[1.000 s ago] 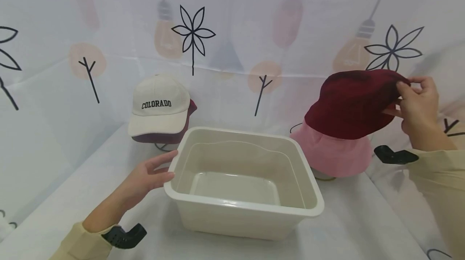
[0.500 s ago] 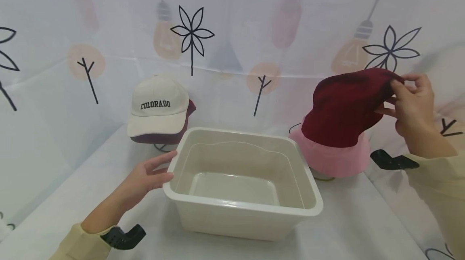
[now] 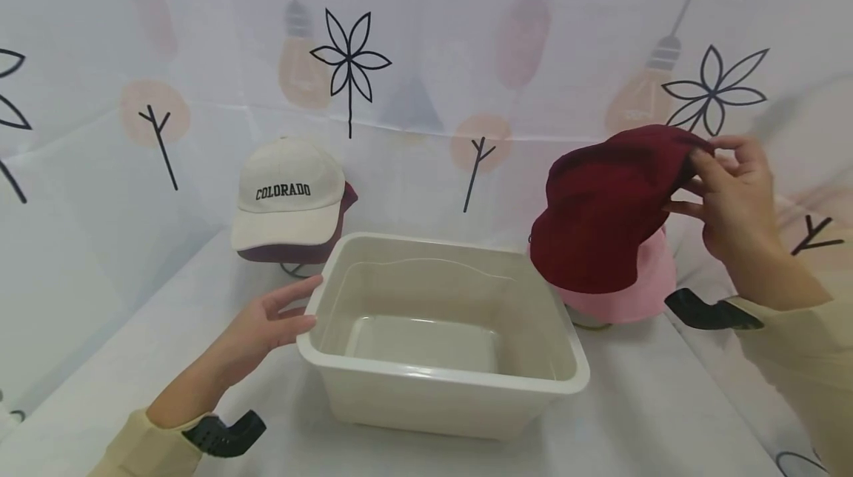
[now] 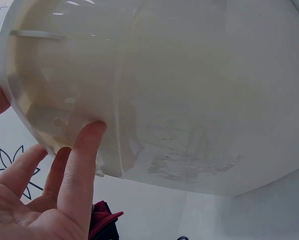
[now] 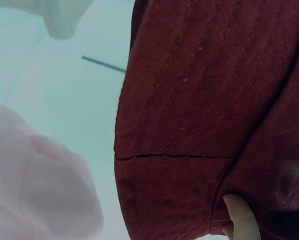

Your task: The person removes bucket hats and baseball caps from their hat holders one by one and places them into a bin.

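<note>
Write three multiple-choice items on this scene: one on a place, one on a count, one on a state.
1. Where is the pink hat?
A. In the tub
B. Right of the tub, behind the red hat
C. Under the Colorado cap

2. How many hats or caps show?
A. Two
B. Three
C. Four

3. What does the right hand do?
A. Pinches the red hat, held up
B. Lies flat on the table
C. Grips the tub

Key: 1 B, it sits beside the tub's right end. 2 C, red hat, pink hat, Colorado cap, maroon cap beneath it. 3 A, fingers hold the hat's top.
</note>
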Motion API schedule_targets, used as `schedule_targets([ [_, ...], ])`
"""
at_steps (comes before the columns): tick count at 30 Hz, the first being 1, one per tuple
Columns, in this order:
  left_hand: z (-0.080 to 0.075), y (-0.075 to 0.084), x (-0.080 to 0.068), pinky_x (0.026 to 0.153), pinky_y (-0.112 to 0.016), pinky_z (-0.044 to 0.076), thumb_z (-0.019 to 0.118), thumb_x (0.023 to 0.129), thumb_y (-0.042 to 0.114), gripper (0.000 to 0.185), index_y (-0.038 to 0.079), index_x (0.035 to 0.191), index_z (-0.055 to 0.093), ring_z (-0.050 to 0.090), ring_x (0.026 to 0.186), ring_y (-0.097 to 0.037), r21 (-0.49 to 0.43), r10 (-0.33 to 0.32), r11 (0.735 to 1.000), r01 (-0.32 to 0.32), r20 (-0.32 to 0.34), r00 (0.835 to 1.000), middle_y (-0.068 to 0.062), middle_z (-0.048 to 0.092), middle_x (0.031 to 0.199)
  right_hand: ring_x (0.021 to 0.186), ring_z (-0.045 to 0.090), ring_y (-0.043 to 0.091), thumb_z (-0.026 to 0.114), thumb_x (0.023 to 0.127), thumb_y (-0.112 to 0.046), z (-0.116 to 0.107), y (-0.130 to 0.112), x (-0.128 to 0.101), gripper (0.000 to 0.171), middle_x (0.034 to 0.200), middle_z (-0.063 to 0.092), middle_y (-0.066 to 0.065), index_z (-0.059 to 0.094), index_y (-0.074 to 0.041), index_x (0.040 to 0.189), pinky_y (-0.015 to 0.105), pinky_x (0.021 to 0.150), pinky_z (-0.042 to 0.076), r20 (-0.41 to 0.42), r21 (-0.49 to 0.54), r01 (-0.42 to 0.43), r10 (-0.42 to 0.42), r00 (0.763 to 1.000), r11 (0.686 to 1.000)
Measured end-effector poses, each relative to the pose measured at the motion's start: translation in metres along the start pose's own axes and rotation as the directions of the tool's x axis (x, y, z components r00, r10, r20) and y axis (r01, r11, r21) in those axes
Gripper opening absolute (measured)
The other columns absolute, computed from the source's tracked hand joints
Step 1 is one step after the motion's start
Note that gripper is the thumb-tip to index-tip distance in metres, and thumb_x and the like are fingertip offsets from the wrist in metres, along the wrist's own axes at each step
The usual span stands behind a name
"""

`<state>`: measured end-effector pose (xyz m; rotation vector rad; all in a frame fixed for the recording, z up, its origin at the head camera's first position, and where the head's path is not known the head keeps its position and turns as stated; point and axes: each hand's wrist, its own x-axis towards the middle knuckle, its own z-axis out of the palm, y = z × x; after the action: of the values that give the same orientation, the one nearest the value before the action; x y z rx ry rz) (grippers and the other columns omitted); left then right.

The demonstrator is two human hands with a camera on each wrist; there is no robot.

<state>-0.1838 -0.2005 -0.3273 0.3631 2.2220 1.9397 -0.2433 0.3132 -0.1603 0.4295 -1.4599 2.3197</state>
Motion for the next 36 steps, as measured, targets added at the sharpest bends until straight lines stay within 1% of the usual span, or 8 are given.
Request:
schedule_targets([
  [4, 0.0, 0.0, 0.0, 0.097, -0.049, 0.038, 0.063, 0.088, 0.019, 0.066, 0.006, 0.145, 0.032, 0.038, 0.127, -0.035, -0.004, 0.004, 1.0, -0.004, 0.001, 1.0, -0.016, 0.03, 0.147, 0.063, 0.067, 0.023, 0.056, 0.09, 0.001, 0.009, 0.004, -0.004, 0.017, 0.09, 0.061, 0.009, 0.046, -0.008, 0.1, 0.038, 0.044, 0.052, 0.026, 0.01, 0.009, -0.009, 1.0, 1.0],
  [9, 0.0, 0.0, -0.001, 0.096, -0.048, 0.039, 0.063, 0.088, 0.018, 0.066, 0.006, 0.144, 0.032, 0.038, 0.128, -0.036, -0.005, 0.009, 1.0, -0.009, 0.0, 1.0, -0.016, 0.031, 0.147, 0.064, 0.067, 0.022, 0.058, 0.089, 0.0, 0.021, 0.009, -0.01, 0.017, 0.091, 0.061, 0.009, 0.047, -0.008, 0.1, 0.037, 0.046, 0.053, 0.052, -0.007, 0.02, -0.02, 0.998, 1.0],
  [13, 0.0, 0.0, -0.001, 0.095, -0.045, 0.04, 0.063, 0.088, 0.018, 0.065, 0.006, 0.144, 0.033, 0.039, 0.127, -0.034, -0.01, 0.004, 1.0, -0.004, -0.003, 1.0, -0.016, 0.031, 0.147, 0.064, 0.066, 0.022, 0.06, 0.088, -0.001, 0.032, 0.014, -0.014, 0.017, 0.089, 0.061, 0.009, 0.048, -0.008, 0.098, 0.036, 0.046, 0.053, 0.07, -0.018, 0.024, -0.023, 0.997, 1.0],
  [16, 0.001, 0.0, -0.001, 0.095, -0.045, 0.039, 0.063, 0.088, 0.018, 0.065, 0.006, 0.144, 0.033, 0.039, 0.127, -0.034, -0.017, 0.009, 1.0, -0.009, -0.003, 1.0, -0.016, 0.031, 0.146, 0.063, 0.065, 0.02, 0.062, 0.087, -0.003, 0.039, 0.02, -0.017, 0.017, 0.089, 0.06, 0.009, 0.048, -0.008, 0.097, 0.036, 0.046, 0.053, 0.086, -0.039, 0.029, -0.026, 0.996, 0.999],
  [20, 0.0, -0.001, -0.001, 0.096, -0.047, 0.039, 0.062, 0.088, 0.018, 0.065, 0.005, 0.144, 0.032, 0.04, 0.127, -0.035, -0.016, 0.02, 1.0, -0.02, 0.002, 1.0, -0.017, 0.031, 0.146, 0.064, 0.064, 0.018, 0.061, 0.088, -0.004, 0.045, 0.029, -0.021, 0.016, 0.091, 0.058, 0.009, 0.049, -0.008, 0.097, 0.034, 0.048, 0.053, 0.109, -0.072, 0.032, -0.024, 0.994, 0.997],
  [29, 0.0, -0.001, 0.0, 0.097, -0.049, 0.038, 0.062, 0.088, 0.019, 0.066, 0.006, 0.145, 0.031, 0.04, 0.127, -0.035, -0.016, 0.012, 1.0, -0.012, -0.001, 1.0, -0.017, 0.03, 0.147, 0.067, 0.063, 0.016, 0.058, 0.091, -0.005, 0.06, 0.045, -0.026, 0.013, 0.092, 0.057, 0.009, 0.049, -0.009, 0.099, 0.033, 0.05, 0.054, 0.159, -0.14, 0.02, 0.003, 0.987, 0.99],
  [36, -0.001, -0.002, 0.001, 0.096, -0.047, 0.039, 0.063, 0.088, 0.019, 0.066, 0.005, 0.144, 0.032, 0.042, 0.125, -0.034, -0.017, 0.008, 1.0, -0.008, 0.002, 1.0, -0.017, 0.03, 0.147, 0.069, 0.062, 0.014, 0.057, 0.092, -0.008, 0.069, 0.057, -0.031, 0.009, 0.095, 0.056, 0.008, 0.05, -0.011, 0.097, 0.029, 0.05, 0.054, 0.19, -0.205, 0.012, 0.028, 0.981, 0.979],
])
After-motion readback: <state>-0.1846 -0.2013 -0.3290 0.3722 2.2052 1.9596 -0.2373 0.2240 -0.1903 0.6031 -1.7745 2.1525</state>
